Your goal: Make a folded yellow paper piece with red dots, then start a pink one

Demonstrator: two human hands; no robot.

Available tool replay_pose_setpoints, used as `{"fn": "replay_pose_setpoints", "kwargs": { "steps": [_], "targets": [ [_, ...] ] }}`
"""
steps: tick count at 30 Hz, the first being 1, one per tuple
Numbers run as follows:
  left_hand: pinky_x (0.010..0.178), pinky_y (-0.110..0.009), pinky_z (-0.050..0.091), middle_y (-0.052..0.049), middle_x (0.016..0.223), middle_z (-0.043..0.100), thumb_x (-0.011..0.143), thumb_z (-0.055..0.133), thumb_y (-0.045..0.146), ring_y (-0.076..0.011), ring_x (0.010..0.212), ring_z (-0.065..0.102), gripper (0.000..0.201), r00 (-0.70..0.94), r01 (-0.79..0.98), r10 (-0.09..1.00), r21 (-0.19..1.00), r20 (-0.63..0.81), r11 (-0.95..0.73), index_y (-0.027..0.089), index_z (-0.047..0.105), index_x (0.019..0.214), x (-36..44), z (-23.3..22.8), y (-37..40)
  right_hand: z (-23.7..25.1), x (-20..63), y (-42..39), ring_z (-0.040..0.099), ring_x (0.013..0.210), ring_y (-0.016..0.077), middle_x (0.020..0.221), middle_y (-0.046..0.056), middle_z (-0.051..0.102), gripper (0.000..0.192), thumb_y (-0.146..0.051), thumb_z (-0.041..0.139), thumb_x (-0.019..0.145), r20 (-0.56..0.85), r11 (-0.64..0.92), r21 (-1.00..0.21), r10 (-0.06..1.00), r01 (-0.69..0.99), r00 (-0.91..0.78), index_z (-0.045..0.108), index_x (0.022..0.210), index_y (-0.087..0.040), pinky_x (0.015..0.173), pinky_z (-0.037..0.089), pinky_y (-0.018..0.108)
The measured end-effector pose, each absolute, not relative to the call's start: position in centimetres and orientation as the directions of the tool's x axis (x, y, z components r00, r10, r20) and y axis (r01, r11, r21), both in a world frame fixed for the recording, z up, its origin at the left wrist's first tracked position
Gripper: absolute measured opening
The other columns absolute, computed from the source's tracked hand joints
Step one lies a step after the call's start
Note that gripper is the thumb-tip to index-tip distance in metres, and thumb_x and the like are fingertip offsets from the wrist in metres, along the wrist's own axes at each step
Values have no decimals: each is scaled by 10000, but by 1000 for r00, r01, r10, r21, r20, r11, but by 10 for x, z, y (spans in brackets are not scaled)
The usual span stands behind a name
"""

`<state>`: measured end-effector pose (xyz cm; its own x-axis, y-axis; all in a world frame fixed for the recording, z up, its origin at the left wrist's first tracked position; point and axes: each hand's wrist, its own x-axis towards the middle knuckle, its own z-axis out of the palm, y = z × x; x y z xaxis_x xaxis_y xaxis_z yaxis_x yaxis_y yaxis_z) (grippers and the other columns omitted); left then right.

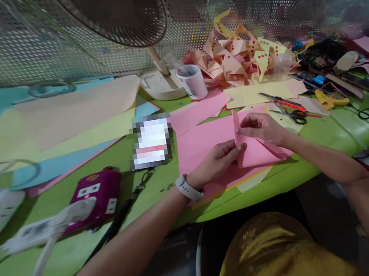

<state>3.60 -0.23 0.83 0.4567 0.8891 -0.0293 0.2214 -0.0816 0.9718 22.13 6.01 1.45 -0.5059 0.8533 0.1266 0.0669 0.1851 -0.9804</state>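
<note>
A folded pink paper piece (255, 151) rests on a larger pink sheet (202, 142) at the green table's near edge. My left hand (218, 161), with a white watch on its wrist, pinches the piece's left edge near the fold. My right hand (262, 127) grips the raised upper flap between thumb and fingers. Both hands meet at the fold, and the piece's top strip stands upright.
A heap of folded orange and yellow paper shapes (237, 55) lies at the back. Scissors (292, 114), a yellow cutter (330, 100), a white cup (194, 81), a fan's base (162, 85), a purple device (97, 196) and big coloured sheets (63, 124) surround the work spot.
</note>
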Motion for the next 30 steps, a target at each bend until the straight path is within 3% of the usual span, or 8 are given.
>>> {"fn": "replay_pose_setpoints", "kwargs": {
  "steps": [20,30],
  "targets": [
    [530,-236,367,10,600,537,824,653,615,-110,558,440,495,489,121,868,992,-88,33,165,562,638,35,2,-1,15,220,59,530,678,116,718,-9,623,373,-512,805,678,118,186,-979,848,81,-517,668,733,-171,658,440,271],
    [518,-226,375,7,596,531,821,673,605,-104,557,439,493,470,104,875,992,-115,74,156,584,639,34,-1,1,13,220,59,587,722,122,765,5,665,426,-573,795,699,121,176,-983,848,58,-515,696,789,-168,702,495,268]
  ]
}}
